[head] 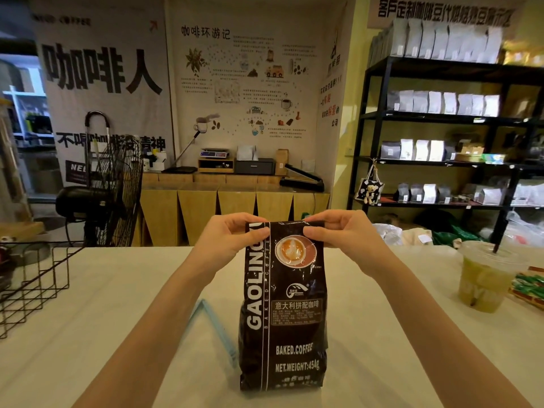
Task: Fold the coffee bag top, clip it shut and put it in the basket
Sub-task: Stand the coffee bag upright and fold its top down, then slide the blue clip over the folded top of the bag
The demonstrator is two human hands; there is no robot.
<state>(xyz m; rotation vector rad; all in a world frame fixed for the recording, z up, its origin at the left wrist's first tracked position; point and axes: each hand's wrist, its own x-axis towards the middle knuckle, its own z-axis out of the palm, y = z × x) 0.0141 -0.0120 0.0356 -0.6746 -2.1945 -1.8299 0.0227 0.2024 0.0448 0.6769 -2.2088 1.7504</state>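
Dark brown glossy foil coffee bag [284, 307] stands upright on the cream-white table [97, 334], centre of view, near the front edge. Print readable: "GAOLING" running vertically in white, "BAKED COFFEE" beside it, "BAKED.COFFEE" and "NET.WEIGHT:454g" low on the face, a framed line "意大利拼配咖啡" mid-face, a latte cup picture near the top.

Pale blue long plastic sealing clip [213, 331] lies open in a V on the table, just left of the bag, its lower end close to the bag's base (contact not resolvable).

Left hand [228, 235] pinches the bag's top left corner, thumb on the front face. Right hand [343, 229] pinches the top right corner the same way. The bag's top edge appears turned over between them.

Black wire basket [32, 278] sits at the table's left edge, well apart from the bag. Clear plastic cup of green drink [482, 278] with a dark straw stands at the right, green-and-orange packets [528, 290] beside it.

Behind: fan [114, 189], wooden counter [232, 198], wall banners reading "咖啡人" and "咖啡环游记", black shelving [441, 119] holding white and grey pouches.
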